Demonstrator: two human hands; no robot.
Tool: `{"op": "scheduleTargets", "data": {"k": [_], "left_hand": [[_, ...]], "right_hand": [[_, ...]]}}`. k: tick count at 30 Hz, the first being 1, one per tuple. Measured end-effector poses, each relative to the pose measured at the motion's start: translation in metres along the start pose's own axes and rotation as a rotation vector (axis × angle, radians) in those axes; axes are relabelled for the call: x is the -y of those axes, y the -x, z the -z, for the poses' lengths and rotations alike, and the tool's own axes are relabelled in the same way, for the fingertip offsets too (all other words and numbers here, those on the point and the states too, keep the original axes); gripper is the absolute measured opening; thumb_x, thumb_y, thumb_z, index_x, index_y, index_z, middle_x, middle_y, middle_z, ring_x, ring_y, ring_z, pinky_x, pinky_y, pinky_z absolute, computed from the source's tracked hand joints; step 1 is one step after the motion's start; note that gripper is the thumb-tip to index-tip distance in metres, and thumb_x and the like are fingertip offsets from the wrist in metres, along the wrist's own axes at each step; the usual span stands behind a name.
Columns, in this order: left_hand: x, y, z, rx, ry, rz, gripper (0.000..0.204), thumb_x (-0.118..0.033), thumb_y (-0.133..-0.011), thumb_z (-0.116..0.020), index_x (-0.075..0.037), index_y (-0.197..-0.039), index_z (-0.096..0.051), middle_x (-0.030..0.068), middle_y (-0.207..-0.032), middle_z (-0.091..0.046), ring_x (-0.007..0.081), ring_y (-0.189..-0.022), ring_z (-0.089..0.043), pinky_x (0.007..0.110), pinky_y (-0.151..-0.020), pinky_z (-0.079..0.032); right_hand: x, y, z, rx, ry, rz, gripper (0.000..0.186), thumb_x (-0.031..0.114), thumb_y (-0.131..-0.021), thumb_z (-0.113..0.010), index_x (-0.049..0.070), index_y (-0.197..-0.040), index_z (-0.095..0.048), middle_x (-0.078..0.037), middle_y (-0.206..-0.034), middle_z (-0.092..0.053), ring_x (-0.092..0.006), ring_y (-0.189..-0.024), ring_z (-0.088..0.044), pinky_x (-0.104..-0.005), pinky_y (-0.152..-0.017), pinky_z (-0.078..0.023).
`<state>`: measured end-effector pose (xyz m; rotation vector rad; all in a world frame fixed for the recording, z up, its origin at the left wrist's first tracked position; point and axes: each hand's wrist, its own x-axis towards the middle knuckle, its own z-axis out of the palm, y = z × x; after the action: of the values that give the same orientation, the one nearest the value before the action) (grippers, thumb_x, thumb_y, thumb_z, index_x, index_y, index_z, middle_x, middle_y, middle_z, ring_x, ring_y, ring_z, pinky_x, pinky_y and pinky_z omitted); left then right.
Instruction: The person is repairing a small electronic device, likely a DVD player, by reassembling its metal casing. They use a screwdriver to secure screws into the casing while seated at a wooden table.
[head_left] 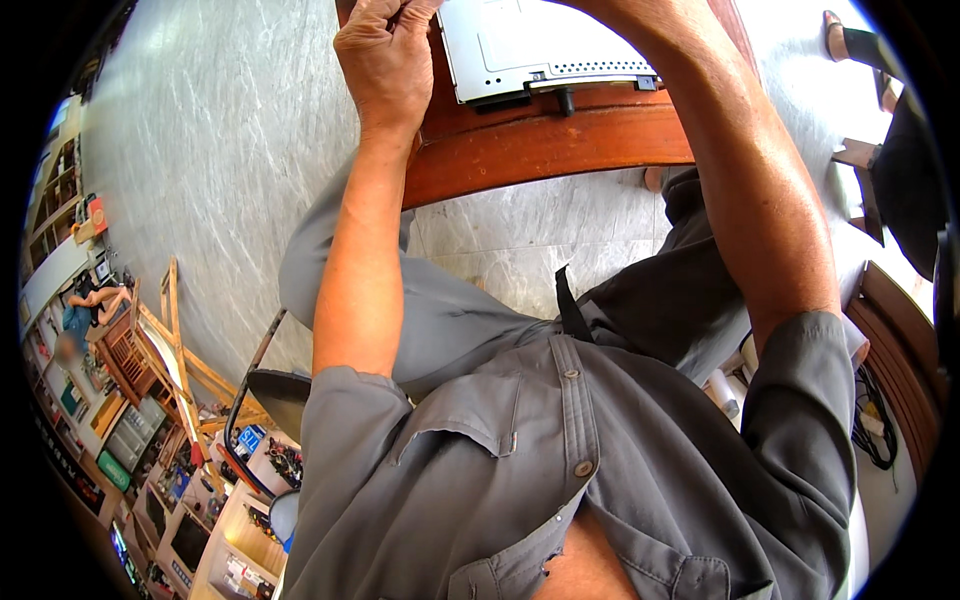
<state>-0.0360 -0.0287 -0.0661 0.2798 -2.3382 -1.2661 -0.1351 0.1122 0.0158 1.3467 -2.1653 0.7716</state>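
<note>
On a reddish-brown wooden table (550,145) lies a flat, pale metal casing (540,40), cut off by the top edge of the picture. A row of small dark holes runs along its near side, and a short black peg (566,102) sticks out there. My left hand (385,65) is at the casing's left corner, its fingers bent and pressed together. Whatever is between those fingertips is hidden, since they reach the picture's edge. My right forearm (735,150) stretches over the casing's right side. The right hand itself lies beyond the top edge.
My knees, in grey trousers (450,310), are close under the table's near edge. To the left stand a folding wooden frame (180,350), a chair (262,390) and cluttered shelves (140,440). Another person's foot (833,38) shows at the upper right. A coiled black cable (875,425) lies at the right.
</note>
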Motion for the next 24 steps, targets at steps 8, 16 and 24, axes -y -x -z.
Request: {"op": "scheduleTargets", "data": {"k": [8, 16, 24], "left_hand": [[-0.0055, 0.0024, -0.0026, -0.030, 0.007, -0.054, 0.016, -0.005, -0.093, -0.071, -0.001, -0.083, -0.060, 0.0011, -0.071, -0.053, 0.0107, -0.066, -0.051, 0.029, -0.060, -0.043], [-0.0035, 0.0023, -0.0019, -0.010, 0.016, -0.036, 0.017, -0.008, -0.094, -0.073, -0.001, -0.083, -0.061, 0.0003, -0.073, -0.054, 0.0102, -0.067, -0.050, 0.029, -0.061, -0.043], [-0.0040, 0.0021, -0.0012, 0.004, 0.024, -0.021, 0.018, -0.007, -0.094, -0.072, 0.000, -0.082, -0.061, 0.0011, -0.073, -0.054, 0.0107, -0.067, -0.050, 0.029, -0.062, -0.043]], "right_hand": [[-0.0022, 0.0004, -0.0008, -0.010, -0.080, -0.031, 0.022, 0.017, -0.101, -0.064, -0.002, -0.091, -0.064, -0.016, -0.065, -0.064, -0.0261, -0.058, -0.069, -0.0369, -0.051, -0.052], [-0.0029, 0.0006, 0.0034, 0.009, -0.136, -0.067, 0.023, 0.017, -0.102, -0.062, -0.003, -0.092, -0.065, -0.016, -0.065, -0.064, -0.0257, -0.057, -0.068, -0.0374, -0.050, -0.051], [-0.0004, -0.0001, 0.0054, 0.069, -0.050, -0.066, 0.025, 0.018, -0.103, -0.062, -0.003, -0.091, -0.063, -0.015, -0.064, -0.062, -0.0232, -0.055, -0.066, -0.0358, -0.050, -0.051]]}}
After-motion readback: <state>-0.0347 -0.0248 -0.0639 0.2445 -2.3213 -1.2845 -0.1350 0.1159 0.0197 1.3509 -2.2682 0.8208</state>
